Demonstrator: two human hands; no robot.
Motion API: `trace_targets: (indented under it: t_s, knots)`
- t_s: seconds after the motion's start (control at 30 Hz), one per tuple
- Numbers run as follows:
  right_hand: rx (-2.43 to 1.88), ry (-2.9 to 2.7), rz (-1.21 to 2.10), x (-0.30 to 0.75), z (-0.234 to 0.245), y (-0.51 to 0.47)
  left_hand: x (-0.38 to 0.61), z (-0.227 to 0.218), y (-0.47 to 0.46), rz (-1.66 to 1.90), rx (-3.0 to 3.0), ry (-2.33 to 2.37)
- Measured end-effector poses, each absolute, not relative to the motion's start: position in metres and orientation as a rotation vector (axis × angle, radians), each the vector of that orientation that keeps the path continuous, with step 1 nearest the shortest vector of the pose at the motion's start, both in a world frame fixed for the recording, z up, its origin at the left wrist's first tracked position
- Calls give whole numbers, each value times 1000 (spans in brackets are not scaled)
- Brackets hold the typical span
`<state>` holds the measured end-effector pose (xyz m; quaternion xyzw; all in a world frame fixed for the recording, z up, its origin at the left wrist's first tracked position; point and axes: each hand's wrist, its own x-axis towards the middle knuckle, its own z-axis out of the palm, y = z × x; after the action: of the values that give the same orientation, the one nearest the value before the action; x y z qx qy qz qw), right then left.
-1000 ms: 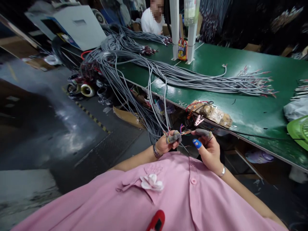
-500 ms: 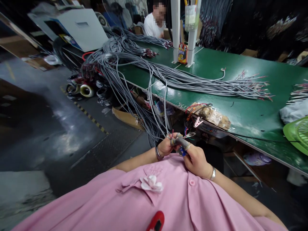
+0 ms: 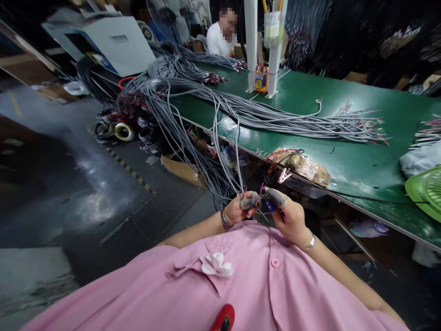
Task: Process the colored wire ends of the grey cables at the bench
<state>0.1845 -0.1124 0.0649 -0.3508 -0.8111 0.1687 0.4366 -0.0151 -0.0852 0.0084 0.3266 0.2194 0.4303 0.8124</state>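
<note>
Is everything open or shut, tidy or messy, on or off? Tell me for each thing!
Left hand: closed on thin wires
Right hand: pinching the wires
Thin wires: bunched between the hands
Long gray cables: lying on the green table, ends splayed
Pink clip: too small to tell
White machine: can't tell

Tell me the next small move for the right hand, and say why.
Probably pinch the thin coloured wires and draw them slightly away from the left hand: they look bunched between the hands, the left holds the grey cables they seem to belong to, and the right hand already has its fingers at them, though its grip is unclear.
</note>
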Motion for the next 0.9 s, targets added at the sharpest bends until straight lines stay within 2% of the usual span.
trace_targets:
  t_s: [0.17,0.3,0.37,0.53,0.6,0.67,0.77,0.9]
  knots:
    - [-912,-1987,497,182,58,-107,-15,10,-86,866,721,474]
    - [-931,-1966,692,183,61,-102,-16,12,-85,834,751,510]
    - [-929,-1903,922,184,65,-100,-20,13,-83,793,771,532]
    - [-917,-1399,1894,186,64,-98,-34,28,-70,602,1047,571]
    - [-974,-1223,2105,187,58,-94,-36,41,-64,496,1261,548]
    - [-1079,-1063,2114,191,49,-88,-36,54,-58,434,1438,504]
    - [-1165,-819,1924,205,34,-77,-36,68,-51,409,1602,480]
    - [-1133,-687,1819,223,20,-68,-37,72,-43,570,1685,555]
